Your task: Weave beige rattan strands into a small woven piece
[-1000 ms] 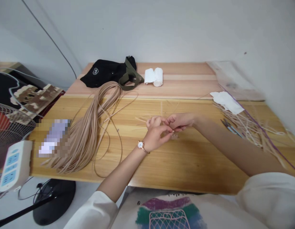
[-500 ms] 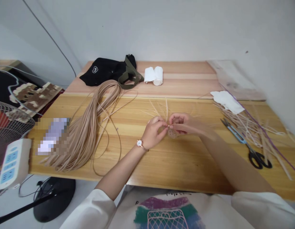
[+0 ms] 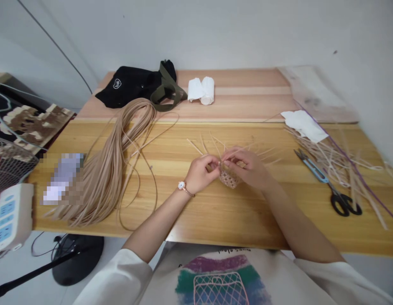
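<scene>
A small woven piece (image 3: 228, 179) of pale strips, with an openwork pattern, is held between my two hands just above the table. Loose strip ends fan out from its far side. My left hand (image 3: 202, 170) is closed, thumb and forefinger pinching the piece's left edge; a watch circles that wrist. My right hand (image 3: 247, 167) bends over the upper right edge, its fingers closed on the weave or its strips. Which strip each fingertip grips is too small to tell.
Left lies a long bundle of tan strips (image 3: 110, 169) beside a pixelated area. Behind are a black bag (image 3: 132, 87) and white paper roll (image 3: 207, 91). Black-handled scissors (image 3: 341, 203), a blue cutter (image 3: 313, 167), cut strips (image 3: 352, 169) and white tissue (image 3: 306, 126) lie right.
My right hand has come in over the woven piece, its forearm drawn inward. More of the weave now shows beneath the fingers. The whole view has shifted slightly.
</scene>
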The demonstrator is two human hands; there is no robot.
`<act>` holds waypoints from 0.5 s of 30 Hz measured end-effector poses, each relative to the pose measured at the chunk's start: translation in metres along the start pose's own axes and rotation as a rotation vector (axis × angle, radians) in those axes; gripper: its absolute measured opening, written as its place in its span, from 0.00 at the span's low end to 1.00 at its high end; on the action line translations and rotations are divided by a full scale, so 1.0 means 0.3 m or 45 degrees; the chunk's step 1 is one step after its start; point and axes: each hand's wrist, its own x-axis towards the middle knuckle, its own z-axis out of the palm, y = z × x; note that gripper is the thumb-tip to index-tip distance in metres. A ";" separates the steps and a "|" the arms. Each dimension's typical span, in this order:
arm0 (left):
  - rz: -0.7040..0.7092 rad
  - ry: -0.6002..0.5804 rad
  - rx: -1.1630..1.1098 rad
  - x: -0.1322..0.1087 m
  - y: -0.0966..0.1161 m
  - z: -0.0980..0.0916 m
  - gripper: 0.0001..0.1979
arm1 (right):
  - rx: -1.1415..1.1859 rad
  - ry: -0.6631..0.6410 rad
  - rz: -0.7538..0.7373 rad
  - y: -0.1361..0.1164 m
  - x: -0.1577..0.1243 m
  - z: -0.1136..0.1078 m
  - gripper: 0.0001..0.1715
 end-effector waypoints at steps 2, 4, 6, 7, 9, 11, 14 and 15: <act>-0.025 -0.079 -0.027 0.002 0.010 -0.006 0.02 | -0.025 0.014 -0.010 -0.001 -0.002 0.004 0.06; -0.051 -0.143 -0.059 0.003 0.018 -0.012 0.02 | -0.023 0.028 0.025 -0.001 -0.004 0.007 0.06; -0.081 -0.188 -0.098 0.003 0.023 -0.017 0.03 | -0.005 0.047 0.054 -0.003 -0.009 0.010 0.06; -0.098 -0.211 -0.123 0.003 0.023 -0.018 0.03 | 0.003 0.058 0.062 -0.004 -0.011 0.010 0.06; -0.141 -0.258 -0.183 0.003 0.023 -0.020 0.05 | 0.008 0.072 0.067 -0.006 -0.014 0.011 0.06; -0.193 -0.294 -0.248 0.004 0.022 -0.020 0.06 | 0.007 0.070 0.066 -0.010 -0.015 0.011 0.06; -0.248 -0.328 -0.347 0.006 0.019 -0.017 0.07 | 0.017 0.058 0.067 -0.013 -0.014 0.012 0.05; -0.263 -0.335 -0.376 0.005 0.018 -0.015 0.06 | 0.025 0.055 0.077 -0.014 -0.013 0.014 0.05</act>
